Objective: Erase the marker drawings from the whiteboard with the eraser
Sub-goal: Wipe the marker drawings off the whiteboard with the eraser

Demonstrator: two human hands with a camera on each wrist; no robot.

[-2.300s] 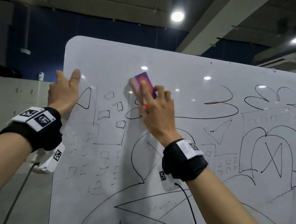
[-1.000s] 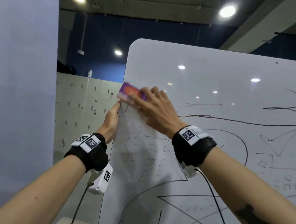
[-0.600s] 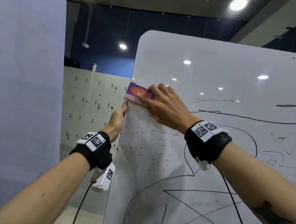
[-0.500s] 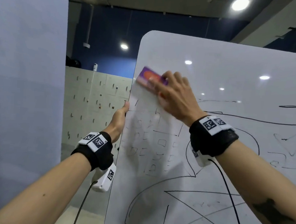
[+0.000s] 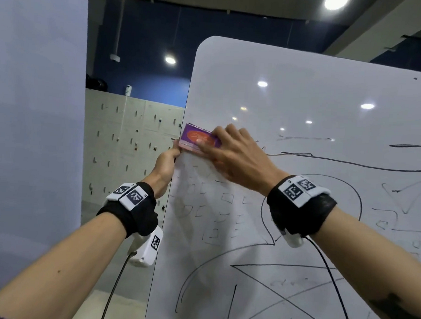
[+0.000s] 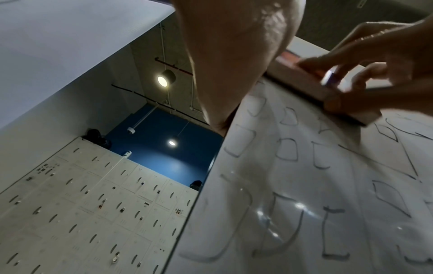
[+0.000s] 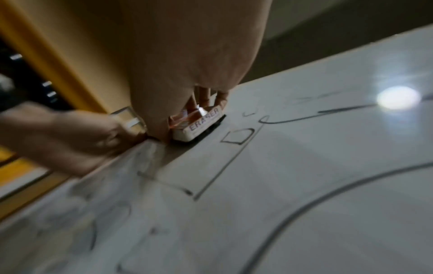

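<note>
Since half a second ago, your right hand (image 5: 238, 158) has swept the eraser (image 5: 199, 140) it grips back down to the whiteboard (image 5: 305, 96) left edge, beside your left hand (image 5: 166, 164) clasping it; faint squares below remain.

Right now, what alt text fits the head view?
A right hand presses a purple block eraser against a white glossy whiteboard near its left edge, which the left hand grips. Faint black marker drawings remain below.
</note>
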